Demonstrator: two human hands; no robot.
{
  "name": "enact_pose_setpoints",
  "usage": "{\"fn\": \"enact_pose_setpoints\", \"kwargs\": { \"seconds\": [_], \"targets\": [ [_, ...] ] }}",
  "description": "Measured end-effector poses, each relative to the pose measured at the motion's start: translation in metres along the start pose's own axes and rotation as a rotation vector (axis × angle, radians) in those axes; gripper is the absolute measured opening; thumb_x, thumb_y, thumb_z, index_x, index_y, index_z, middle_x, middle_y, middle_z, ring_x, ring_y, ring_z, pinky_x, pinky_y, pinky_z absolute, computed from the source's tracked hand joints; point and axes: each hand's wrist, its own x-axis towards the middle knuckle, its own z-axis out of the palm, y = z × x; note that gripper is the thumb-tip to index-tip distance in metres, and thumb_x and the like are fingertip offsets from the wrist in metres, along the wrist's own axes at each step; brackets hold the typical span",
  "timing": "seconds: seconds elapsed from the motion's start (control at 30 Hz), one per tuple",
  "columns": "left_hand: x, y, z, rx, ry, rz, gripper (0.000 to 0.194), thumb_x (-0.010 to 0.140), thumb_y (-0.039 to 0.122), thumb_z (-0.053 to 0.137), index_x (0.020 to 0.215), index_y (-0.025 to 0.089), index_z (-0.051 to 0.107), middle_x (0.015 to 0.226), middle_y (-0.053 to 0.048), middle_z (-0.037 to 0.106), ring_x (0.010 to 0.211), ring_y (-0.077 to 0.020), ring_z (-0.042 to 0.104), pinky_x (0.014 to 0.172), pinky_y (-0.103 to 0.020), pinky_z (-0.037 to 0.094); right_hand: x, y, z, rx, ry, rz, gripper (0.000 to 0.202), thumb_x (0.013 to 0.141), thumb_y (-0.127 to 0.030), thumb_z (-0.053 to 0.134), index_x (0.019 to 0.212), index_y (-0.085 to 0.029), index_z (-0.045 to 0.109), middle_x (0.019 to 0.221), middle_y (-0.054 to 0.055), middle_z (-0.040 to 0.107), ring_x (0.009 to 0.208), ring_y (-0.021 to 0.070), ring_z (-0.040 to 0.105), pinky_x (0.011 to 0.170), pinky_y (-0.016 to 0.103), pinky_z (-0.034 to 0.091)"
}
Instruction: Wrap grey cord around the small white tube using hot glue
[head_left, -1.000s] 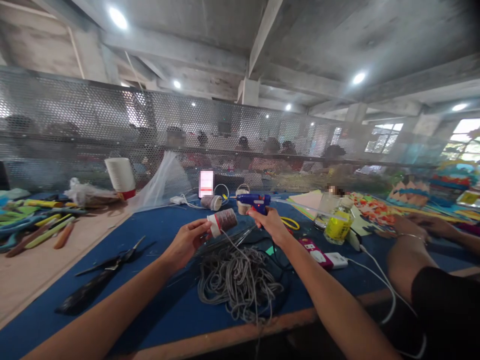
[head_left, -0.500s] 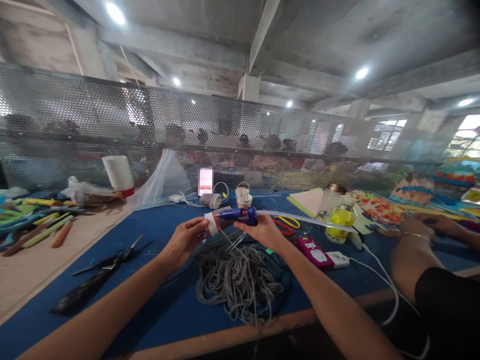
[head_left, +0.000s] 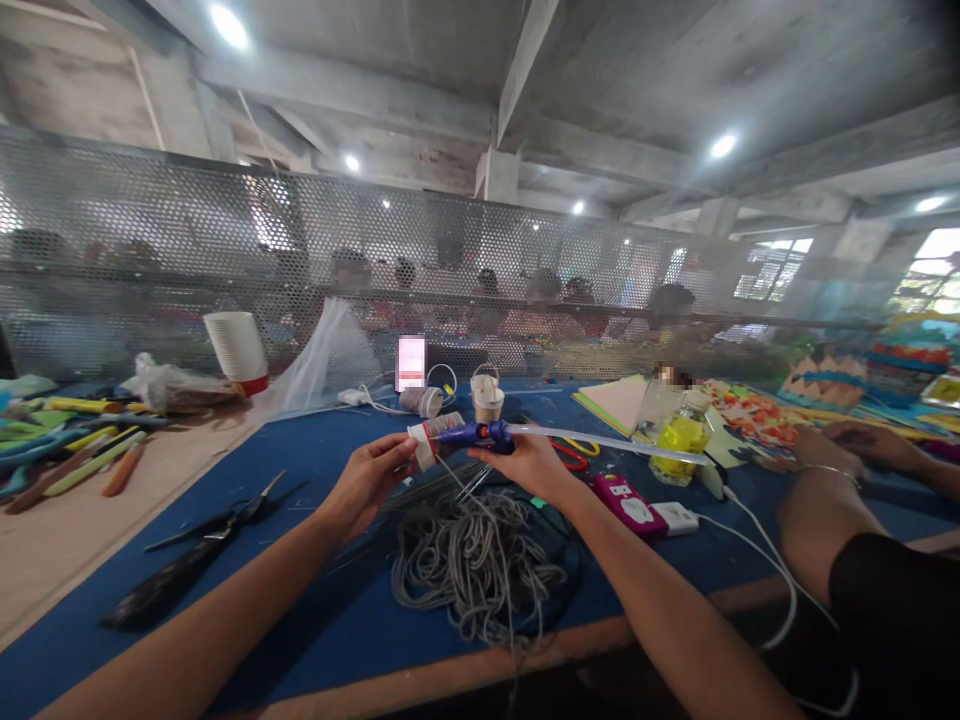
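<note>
My left hand [head_left: 381, 474] pinches a small white paper cup [head_left: 422, 447] with red markings, tilted on its side. In my right hand [head_left: 525, 462] is a blue hot glue gun [head_left: 474, 433], its nozzle pointing left at the cup's side; whether the tip touches the cup I cannot tell. A long clear glue stick [head_left: 607, 442] sticks out of the gun's rear. Grey cord [head_left: 480, 565] runs from the cup down to a loose heap on the blue table, below both hands. Behind the gun stands a small cord-wrapped basket [head_left: 487, 397] with a handle.
Black-handled scissors [head_left: 202, 550] lie at left, near a stack of paper cups [head_left: 235, 350]. A lit phone [head_left: 411, 362] stands at the back beside a cord spool [head_left: 421, 402]. On the right are a pink power bank [head_left: 628, 504], a yellow bottle [head_left: 679, 445] and a co-worker's arm [head_left: 825, 500].
The cup has turned slightly in my left hand, showing more of its red-marked side. The glue gun has shifted a little, still at the cup; the rest looks unchanged.
</note>
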Motion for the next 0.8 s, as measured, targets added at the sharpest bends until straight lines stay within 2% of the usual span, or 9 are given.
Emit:
{"fn": "enact_pose_setpoints", "kwargs": {
  "seconds": [0.2,0.8],
  "targets": [
    [-0.0011,0.0014,0.0016,-0.002,0.004,0.006,0.024,0.071,0.03,0.077,0.088,0.014,0.073,0.085,-0.006,0.071,0.073,-0.0133,0.063,0.071,-0.023,0.049,0.0006,-0.002,-0.0025,-0.036,0.004,-0.027,0.034,0.077,-0.052,0.065,0.09,-0.022,0.073,0.075,-0.001,0.069,0.07,0.0174,0.06,0.063,0.023,0.043],
    [-0.0009,0.0023,0.0021,-0.011,0.02,0.002,0.027,0.067,0.031,0.08,0.086,0.014,0.074,0.08,-0.006,0.07,0.074,-0.0157,0.063,0.072,-0.025,0.05,-0.0001,-0.0055,-0.0058,-0.048,-0.029,-0.068,0.027,0.079,-0.047,0.065,0.088,-0.023,0.072,0.079,-0.001,0.071,0.073,0.0172,0.062,0.068,0.023,0.044]
  ]
}}
